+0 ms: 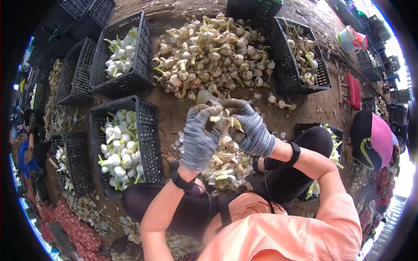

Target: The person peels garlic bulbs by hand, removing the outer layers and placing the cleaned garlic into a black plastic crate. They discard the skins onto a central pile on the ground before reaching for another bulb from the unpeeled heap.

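My left hand [199, 138] and my right hand [251, 127], both in grey knit gloves, meet in front of me with fingers closed around a garlic bulb [225, 121]. Loose papery skin hangs from the bulb, and the fingers cover part of it. Beneath the hands lies a heap of peeled-off garlic skins [226, 163] between my legs. Just beyond them rises a large pile of untrimmed, brownish garlic bulbs [213, 56].
Black crates of clean white garlic stand at the left, a near crate [150, 143] and a far crate [141, 56]. A crate of brownish garlic [322, 65] is at the far right. A red stool [353, 91] lies beyond it. Other people work at the left edge.
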Motion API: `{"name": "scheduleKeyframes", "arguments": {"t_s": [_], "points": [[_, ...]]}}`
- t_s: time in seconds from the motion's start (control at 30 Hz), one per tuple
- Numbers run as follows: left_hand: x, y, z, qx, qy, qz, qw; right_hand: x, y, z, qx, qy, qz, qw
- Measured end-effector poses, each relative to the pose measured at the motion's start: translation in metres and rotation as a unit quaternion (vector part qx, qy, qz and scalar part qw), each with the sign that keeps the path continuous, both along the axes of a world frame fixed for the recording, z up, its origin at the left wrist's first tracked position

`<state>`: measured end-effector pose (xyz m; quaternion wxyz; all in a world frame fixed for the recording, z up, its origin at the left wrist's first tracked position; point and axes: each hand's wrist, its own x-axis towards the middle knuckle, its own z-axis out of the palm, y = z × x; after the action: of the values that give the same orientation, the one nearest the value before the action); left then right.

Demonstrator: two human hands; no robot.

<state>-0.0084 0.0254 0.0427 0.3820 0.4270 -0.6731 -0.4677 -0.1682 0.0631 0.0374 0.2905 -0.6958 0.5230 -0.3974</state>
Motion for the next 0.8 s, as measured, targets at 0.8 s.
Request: {"name": "scheduleKeyframes", "arguments": {"t_s": [0.8], "points": [[0.009, -0.016, -0.014, 0.111, 0.087, -0.100, 0.985, -0.023, -0.009, -0.020, 0.301, -0.046, -0.082, 0.949]]}}
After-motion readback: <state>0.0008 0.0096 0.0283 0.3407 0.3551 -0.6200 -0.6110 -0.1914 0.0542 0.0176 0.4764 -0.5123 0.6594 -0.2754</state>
